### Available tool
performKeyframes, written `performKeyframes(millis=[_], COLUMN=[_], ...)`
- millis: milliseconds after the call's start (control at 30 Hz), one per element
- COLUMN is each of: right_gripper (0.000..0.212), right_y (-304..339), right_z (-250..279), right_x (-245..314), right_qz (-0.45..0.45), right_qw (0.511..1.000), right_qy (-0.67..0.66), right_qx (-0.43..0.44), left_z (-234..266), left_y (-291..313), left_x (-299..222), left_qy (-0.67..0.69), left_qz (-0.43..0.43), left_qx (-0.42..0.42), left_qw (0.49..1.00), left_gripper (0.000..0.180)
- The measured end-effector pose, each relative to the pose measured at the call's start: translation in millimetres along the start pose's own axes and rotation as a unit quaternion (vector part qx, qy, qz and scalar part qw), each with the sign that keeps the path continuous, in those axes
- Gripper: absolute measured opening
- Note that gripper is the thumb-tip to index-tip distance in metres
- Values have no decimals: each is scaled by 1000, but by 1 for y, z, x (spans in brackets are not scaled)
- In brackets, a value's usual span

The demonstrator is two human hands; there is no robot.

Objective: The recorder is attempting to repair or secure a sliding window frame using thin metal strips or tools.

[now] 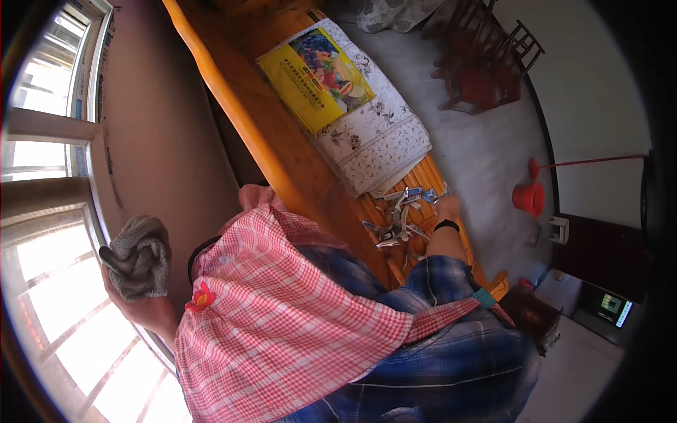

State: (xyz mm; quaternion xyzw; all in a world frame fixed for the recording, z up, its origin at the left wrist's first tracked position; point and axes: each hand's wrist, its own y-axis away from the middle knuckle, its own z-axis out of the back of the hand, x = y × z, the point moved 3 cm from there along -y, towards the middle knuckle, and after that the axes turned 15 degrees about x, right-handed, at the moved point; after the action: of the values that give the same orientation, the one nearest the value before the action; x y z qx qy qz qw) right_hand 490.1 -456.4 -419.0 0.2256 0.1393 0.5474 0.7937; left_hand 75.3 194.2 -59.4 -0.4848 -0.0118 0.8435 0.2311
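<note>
At the left, in front of the bright window, my left hand [149,314] is closed round a bunched grey cloth [143,257]. The cloth hides most of its fingers. My right hand [447,207], with a black band at the wrist, is stretched out to the edge of the wooden bench [310,173]. It touches or lies just beside a heap of crumpled white and blue strips [400,220]. The fingers there are too small to tell whether they grip a strip. A red-and-white checked apron [296,310] covers much of the lower view.
A floral white cloth [381,141] lies folded on the bench, with a yellow printed bag [317,81] on top. Beyond the bench stand dark red wooden chairs [483,77] and a red bucket [529,199]. The window [77,296] and a wall border the left side.
</note>
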Motion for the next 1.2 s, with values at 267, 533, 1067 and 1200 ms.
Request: performKeyframes(millis=[267, 533, 1067, 1200], right_gripper=[40, 57, 12, 12], right_y=[94, 118, 246, 407], right_z=[28, 48, 133, 171], right_x=[6, 71, 474, 590], right_qz=[-147, -161, 546, 711], right_qw=[980, 963, 692, 532], right_qy=[-132, -214, -430, -368], right_qx=[-4, 39, 195, 275], left_z=[16, 19, 22, 23], left_y=[7, -6, 25, 16], left_x=[11, 9, -45, -40], left_qy=[-53, -21, -225, -245], left_qz=[-2, -54, -108, -80], left_qx=[0, 9, 9, 6], left_qw=[999, 998, 968, 966], left_gripper=[69, 68, 56, 53])
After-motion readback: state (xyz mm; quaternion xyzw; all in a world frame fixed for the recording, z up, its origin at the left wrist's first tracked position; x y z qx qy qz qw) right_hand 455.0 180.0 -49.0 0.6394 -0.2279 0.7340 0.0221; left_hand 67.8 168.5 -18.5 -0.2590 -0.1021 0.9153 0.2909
